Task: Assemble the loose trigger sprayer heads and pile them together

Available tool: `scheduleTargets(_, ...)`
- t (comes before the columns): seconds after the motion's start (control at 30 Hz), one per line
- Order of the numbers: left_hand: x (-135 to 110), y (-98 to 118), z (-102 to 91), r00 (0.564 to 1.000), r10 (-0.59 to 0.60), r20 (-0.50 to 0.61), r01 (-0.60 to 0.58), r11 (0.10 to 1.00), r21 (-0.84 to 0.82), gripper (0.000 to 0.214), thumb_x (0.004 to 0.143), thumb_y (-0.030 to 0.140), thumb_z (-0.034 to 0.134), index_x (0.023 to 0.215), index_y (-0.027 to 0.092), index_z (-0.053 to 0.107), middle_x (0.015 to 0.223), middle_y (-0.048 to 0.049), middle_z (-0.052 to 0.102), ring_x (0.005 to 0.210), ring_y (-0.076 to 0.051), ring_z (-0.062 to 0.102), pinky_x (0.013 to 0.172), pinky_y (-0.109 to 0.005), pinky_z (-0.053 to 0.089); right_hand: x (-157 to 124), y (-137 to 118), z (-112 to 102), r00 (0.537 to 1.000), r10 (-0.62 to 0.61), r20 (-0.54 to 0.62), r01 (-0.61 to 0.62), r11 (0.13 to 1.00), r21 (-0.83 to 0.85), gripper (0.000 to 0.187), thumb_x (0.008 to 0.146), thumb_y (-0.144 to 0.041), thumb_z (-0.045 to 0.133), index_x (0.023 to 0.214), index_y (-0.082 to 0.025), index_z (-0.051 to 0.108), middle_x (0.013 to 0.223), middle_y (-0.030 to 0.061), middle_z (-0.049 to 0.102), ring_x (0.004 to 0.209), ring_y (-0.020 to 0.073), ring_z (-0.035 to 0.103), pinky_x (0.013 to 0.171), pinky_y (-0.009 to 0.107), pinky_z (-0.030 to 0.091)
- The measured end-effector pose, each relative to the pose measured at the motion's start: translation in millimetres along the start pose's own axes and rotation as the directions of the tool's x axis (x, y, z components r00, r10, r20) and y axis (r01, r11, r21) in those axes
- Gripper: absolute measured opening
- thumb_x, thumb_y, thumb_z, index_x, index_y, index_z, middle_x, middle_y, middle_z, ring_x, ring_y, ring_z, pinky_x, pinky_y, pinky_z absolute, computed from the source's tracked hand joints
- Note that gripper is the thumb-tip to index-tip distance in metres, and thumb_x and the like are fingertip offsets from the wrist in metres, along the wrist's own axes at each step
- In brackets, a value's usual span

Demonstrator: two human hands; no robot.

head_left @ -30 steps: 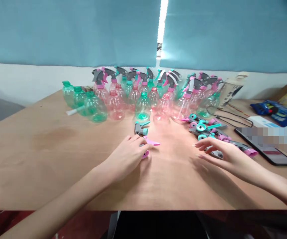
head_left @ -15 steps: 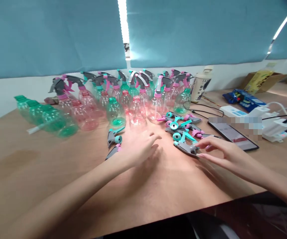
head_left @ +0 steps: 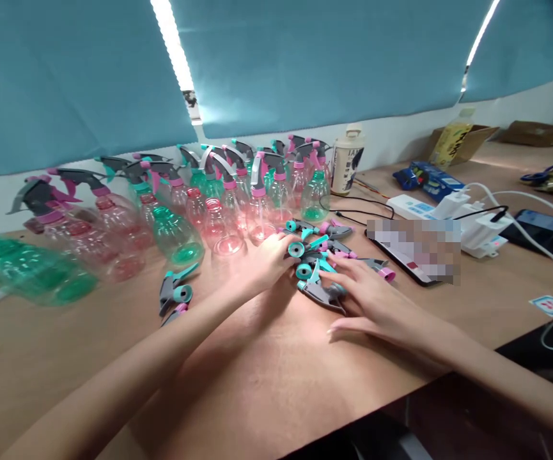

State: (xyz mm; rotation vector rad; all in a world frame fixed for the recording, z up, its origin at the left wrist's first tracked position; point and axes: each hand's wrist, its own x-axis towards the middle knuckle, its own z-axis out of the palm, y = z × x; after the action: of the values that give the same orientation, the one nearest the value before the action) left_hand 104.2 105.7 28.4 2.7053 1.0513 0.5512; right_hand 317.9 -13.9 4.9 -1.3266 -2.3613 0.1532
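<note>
My left hand (head_left: 264, 263) reaches into a pile of grey spray trigger heads (head_left: 334, 231) with teal and pink caps, its stretched fingers touching a teal-capped head (head_left: 296, 249). Over the near side of the pile my right hand (head_left: 374, 300) lies flat with fingers spread, resting on a grey trigger head (head_left: 321, 291). Neither hand grips anything that I can see. Two more trigger heads (head_left: 175, 297) lie apart to the left. Behind stand open pink and green plastic bottles (head_left: 218, 227), and farther back are bottles with triggers fitted (head_left: 261, 182).
Green bottles (head_left: 27, 275) lie at the far left. Right of the pile are a dark phone (head_left: 401, 265), a white power strip with cables (head_left: 453, 207), a white jar (head_left: 347, 160), a blue packet (head_left: 424, 180) and cardboard boxes (head_left: 458, 140). The wooden table's edge (head_left: 449, 370) runs close by at front right.
The view has swung right. My left hand left the pink trigger head and moved right to the pile. My right hand slid forward over the pile.
</note>
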Motion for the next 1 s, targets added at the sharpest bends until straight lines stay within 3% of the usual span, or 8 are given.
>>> scheduleTargets(0.07, -4, 2, -9.8, 1.000, -0.010, -0.027, 0.010, 1.000, -0.006, 0.023, 0.089, 0.027, 0.058, 0.110, 0.018, 0.059, 0.106, -0.0068, 0.065, 0.099, -0.022, 0.059, 0.085, -0.035, 0.046, 3, -6, 6, 0.999, -0.024, 0.021, 0.024, 0.999, -0.023, 0.075, 0.078, -0.060, 0.063, 0.139, -0.021, 0.044, 0.149, 0.0186, 0.037, 0.139, 0.0347, 0.033, 0.108, 0.056, 0.035)
scheduleTargets(0.23, -31, 8, -42.1, 0.984, -0.122, -0.126, 0.132, 0.988, 0.075, 0.024, 0.087, 0.041, 0.061, 0.095, 0.018, 0.060, 0.090, -0.0040, 0.064, 0.085, -0.021, 0.058, 0.073, -0.032, 0.044, 5, -15, 14, 0.998, -0.066, 0.013, 0.067, 0.997, -0.046, 0.053, 0.089, -0.048, 0.056, 0.135, -0.023, 0.051, 0.146, 0.0164, 0.044, 0.136, 0.0329, 0.038, 0.107, 0.055, 0.038)
scheduleTargets(0.4, -71, 12, -60.8, 0.982, -0.187, -0.012, 0.176, 0.894, 0.412, 0.024, 0.083, 0.038, 0.063, 0.074, 0.019, 0.052, 0.074, -0.0031, 0.058, 0.073, -0.021, 0.053, 0.061, -0.030, 0.040, -2, -13, 11, 0.997, -0.072, -0.010, 0.072, 0.997, -0.042, 0.039, 0.090, -0.041, 0.057, 0.126, -0.024, 0.060, 0.134, 0.0139, 0.056, 0.124, 0.0314, 0.052, 0.102, 0.054, 0.041)
scheduleTargets(0.53, -90, 20, -51.8, 0.967, -0.219, 0.129, 0.129, 0.859, 0.496, 0.026, 0.082, 0.039, 0.065, 0.075, 0.017, 0.055, 0.075, -0.0056, 0.060, 0.076, -0.024, 0.054, 0.062, -0.032, 0.041, 8, -9, 0, 0.997, -0.075, -0.028, 0.075, 0.997, 0.004, 0.032, 0.092, -0.039, 0.054, 0.119, -0.023, 0.062, 0.130, 0.0126, 0.058, 0.121, 0.0292, 0.052, 0.102, 0.051, 0.041)
scheduleTargets(0.67, -92, 31, -35.6, 0.962, -0.228, 0.150, 0.148, 0.898, 0.415, 0.027, 0.082, 0.039, 0.068, 0.092, 0.015, 0.060, 0.085, -0.0087, 0.061, 0.086, -0.027, 0.054, 0.066, -0.035, 0.043, 60, 7, -7, 0.999, -0.034, -0.035, 0.035, 0.999, 0.038, 0.042, 0.094, -0.047, 0.048, 0.125, -0.020, 0.057, 0.128, 0.0135, 0.059, 0.121, 0.0285, 0.052, 0.101, 0.046, 0.042)
scheduleTargets(0.83, -93, 42, -23.9, 0.954, -0.272, 0.130, 0.226, 0.931, 0.285, 0.034, 0.081, 0.033, 0.070, 0.109, 0.017, 0.058, 0.096, -0.0085, 0.058, 0.091, -0.026, 0.053, 0.073, -0.036, 0.046, 129, 32, 15, 0.998, 0.022, 0.060, -0.017, 0.997, -0.081, 0.060, 0.094, -0.055, 0.041, 0.134, -0.011, 0.048, 0.129, 0.0202, 0.056, 0.120, 0.0315, 0.052, 0.098, 0.044, 0.043)
scheduleTargets(1.0, -103, 42, -20.7, 0.954, -0.278, 0.108, 0.257, 0.950, 0.177, 0.029, 0.082, 0.030, 0.069, 0.105, 0.016, 0.057, 0.101, -0.0084, 0.055, 0.092, -0.025, 0.052, 0.076, -0.038, 0.048, 139, 40, 37, 0.993, 0.030, 0.111, -0.018, 0.994, -0.106, 0.062, 0.094, -0.057, 0.040, 0.132, -0.010, 0.051, 0.135, 0.0228, 0.052, 0.121, 0.0344, 0.052, 0.096, 0.046, 0.043)
